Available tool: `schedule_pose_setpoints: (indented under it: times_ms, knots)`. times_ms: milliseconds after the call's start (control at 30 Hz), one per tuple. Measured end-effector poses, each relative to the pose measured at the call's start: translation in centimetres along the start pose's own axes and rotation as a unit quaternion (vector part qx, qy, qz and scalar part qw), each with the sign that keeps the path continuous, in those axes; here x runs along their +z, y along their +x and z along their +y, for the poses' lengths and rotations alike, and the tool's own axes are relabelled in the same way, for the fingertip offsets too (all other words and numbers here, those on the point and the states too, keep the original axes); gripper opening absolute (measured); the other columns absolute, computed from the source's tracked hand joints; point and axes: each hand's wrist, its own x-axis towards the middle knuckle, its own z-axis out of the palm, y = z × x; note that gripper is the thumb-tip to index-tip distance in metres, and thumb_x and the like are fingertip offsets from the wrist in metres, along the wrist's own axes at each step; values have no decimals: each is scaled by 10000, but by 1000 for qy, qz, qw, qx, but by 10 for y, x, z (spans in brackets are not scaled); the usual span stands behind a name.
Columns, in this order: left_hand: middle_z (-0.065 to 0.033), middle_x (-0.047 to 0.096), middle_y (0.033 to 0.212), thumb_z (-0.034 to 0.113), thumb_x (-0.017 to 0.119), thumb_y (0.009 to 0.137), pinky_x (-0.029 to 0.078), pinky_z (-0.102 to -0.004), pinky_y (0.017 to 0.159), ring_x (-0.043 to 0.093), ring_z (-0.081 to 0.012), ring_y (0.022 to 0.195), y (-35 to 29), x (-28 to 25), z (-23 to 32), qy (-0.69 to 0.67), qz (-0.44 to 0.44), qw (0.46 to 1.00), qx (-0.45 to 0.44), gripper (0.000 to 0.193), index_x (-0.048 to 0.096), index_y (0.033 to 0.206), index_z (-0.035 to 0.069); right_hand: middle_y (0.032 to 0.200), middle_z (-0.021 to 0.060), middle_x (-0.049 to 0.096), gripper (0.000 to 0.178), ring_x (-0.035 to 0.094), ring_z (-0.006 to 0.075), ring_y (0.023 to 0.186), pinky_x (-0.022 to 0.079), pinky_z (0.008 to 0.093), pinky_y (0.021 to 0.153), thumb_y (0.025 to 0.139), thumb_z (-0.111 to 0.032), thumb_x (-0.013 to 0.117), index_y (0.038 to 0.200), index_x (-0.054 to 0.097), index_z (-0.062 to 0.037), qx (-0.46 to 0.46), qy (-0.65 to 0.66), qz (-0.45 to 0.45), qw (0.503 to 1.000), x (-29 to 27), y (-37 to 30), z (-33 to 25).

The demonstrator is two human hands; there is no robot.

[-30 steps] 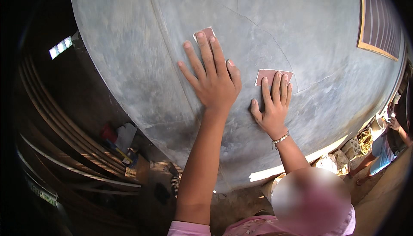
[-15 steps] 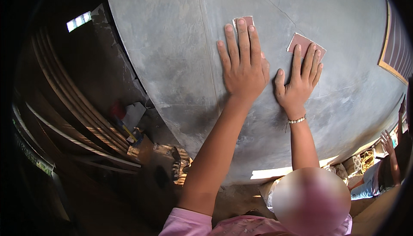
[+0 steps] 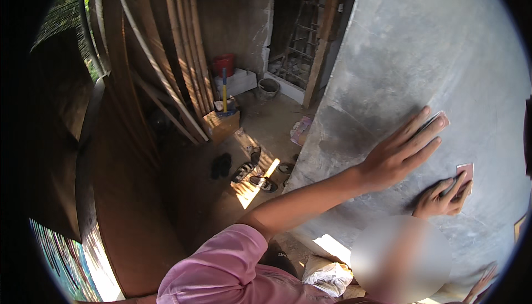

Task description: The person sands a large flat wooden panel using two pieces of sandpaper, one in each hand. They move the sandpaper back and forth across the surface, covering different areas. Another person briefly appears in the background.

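Note:
Both my hands are on a large grey plastered wall [image 3: 382,71]. My left hand [image 3: 402,152] lies palm-down on it with long, stretched fingers, holding a small reddish-brown piece of sandpaper [image 3: 444,121] against the plaster; only its far end shows past the fingertips. Lower and farther right, my right hand [image 3: 441,200] presses a second piece of sandpaper [image 3: 466,171] to the wall, its fingers slightly bent over it. A blurred round patch covers my right forearm.
Another person's hand [image 3: 483,283] shows at the lower right. Sandals [image 3: 244,171] lie on the floor at left, near a cardboard box [image 3: 223,128], a red bucket [image 3: 224,65] and leaning bamboo poles [image 3: 183,44]. A doorway with a ladder [image 3: 302,38] stands behind. Below my arm is a whitish sack [image 3: 327,275].
My view has swung left, bringing the floor and doorway into sight. Both hands remain on the wall with the sandpaper and now appear lower and farther right in the picture.

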Motion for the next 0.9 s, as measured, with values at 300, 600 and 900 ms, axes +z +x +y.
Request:
schedule_pose_setpoints:
  times_ms: [300,600,900]
  knots:
    - [-216,572,1567,-260,481,830,500,-407,1155,548,-351,1471,-266,-185,123,247,24,767,-592,727,610,1484,31,1111,265,768,481,754,441,969,627,523,847,1036,-361,750,1218,700,81,15,13,-12,1000,-49,-11,-35]
    - [-134,768,1044,-91,630,837,551,-318,655,731,-193,799,-312,-330,215,221,498,363,-756,518,679,1341,14,1118,225,730,480,709,373,979,589,471,869,1071,-364,660,1277,660,70,-14,482,-44,875,-37,-48,-222]
    - [-23,626,893,44,546,858,427,-277,660,546,-141,727,-247,-322,340,171,680,370,-609,447,700,1278,64,1126,185,693,485,663,305,989,551,419,892,1106,-366,570,1335,619,59,34,726,-151,670,-88,-88,-313]
